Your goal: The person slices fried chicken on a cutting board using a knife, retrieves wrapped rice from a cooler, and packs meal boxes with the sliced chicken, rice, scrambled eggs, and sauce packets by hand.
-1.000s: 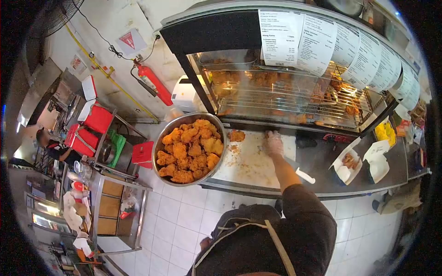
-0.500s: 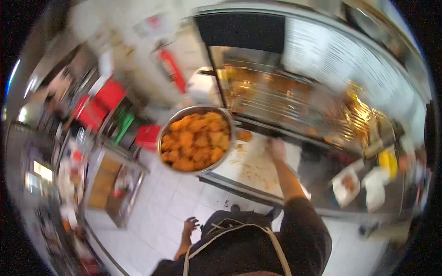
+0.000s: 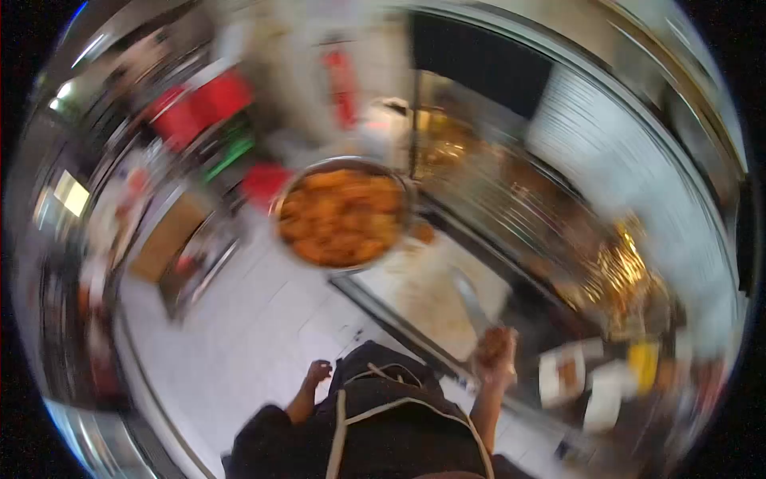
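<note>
My right hand (image 3: 496, 359), in a clear glove, is closed around the handle of a knife (image 3: 469, 297) near the counter's front edge. The blade points up and left over the white cutting board (image 3: 427, 295), which is strewn with crumbs. One piece of fried chicken (image 3: 422, 232) lies at the board's far left corner. Beside the board stands a large metal bowl (image 3: 302, 259) full of fried chicken (image 3: 341, 215). My left hand (image 3: 318, 372) hangs low in front of my body, its fingers loosely bent and apart, with nothing visible in it. Motion blurs the view.
Behind the board stands a glass display warmer (image 3: 511, 195) with papers (image 3: 606, 136) on its front. Food boxes (image 3: 562, 375) are on the counter at right. Red bags (image 3: 199, 108), a metal cart (image 3: 209, 267) and a fire extinguisher (image 3: 341, 86) are at left.
My right hand has left the far side of the board, moved toward me and closed on the knife. My left hand has come into view, and its fingers are less spread. The camera has turned.
</note>
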Available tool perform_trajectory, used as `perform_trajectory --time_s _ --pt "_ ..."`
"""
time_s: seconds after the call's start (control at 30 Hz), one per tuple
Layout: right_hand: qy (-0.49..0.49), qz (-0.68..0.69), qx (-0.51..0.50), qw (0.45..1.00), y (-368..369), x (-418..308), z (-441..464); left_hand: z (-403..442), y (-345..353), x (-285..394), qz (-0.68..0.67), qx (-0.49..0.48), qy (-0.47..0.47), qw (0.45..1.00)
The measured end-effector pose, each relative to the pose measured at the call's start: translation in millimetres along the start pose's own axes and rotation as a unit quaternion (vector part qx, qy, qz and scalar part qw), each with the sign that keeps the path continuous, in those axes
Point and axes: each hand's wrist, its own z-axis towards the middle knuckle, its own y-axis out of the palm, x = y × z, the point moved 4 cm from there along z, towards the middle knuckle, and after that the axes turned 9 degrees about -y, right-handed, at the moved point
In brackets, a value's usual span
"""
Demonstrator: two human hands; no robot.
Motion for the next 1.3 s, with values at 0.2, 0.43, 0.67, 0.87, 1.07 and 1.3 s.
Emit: perform_trajectory --time_s 0.2,0.43,0.67,0.87,1.07,1.3 --pt "-0.173 -0.028 0.067 0.982 -51 -90 -60 2 135 226 0.467 -0.041 0.149 0.871" --pt "-0.322 0.016 0.062 0.945 -130 -228 -95 -69 302 481 0.307 -0.255 0.438 0.806" --pt "-0.395 0.095 0.172 0.898 -205 -342 -87 -237 387 616 0.100 -0.278 0.512 0.807" --pt "-0.416 0.106 0.177 0.886 -270 -401 -54 -311 370 678 0.002 -0.250 0.593 0.766" --pt "-0.461 0.045 0.095 0.881 -341 -467 -7 -291 353 655 0.129 -0.137 0.569 0.800" --pt "-0.426 0.119 0.333 0.833 -292 -440 -28 -198 302 493 0.119 -0.141 0.313 0.932"
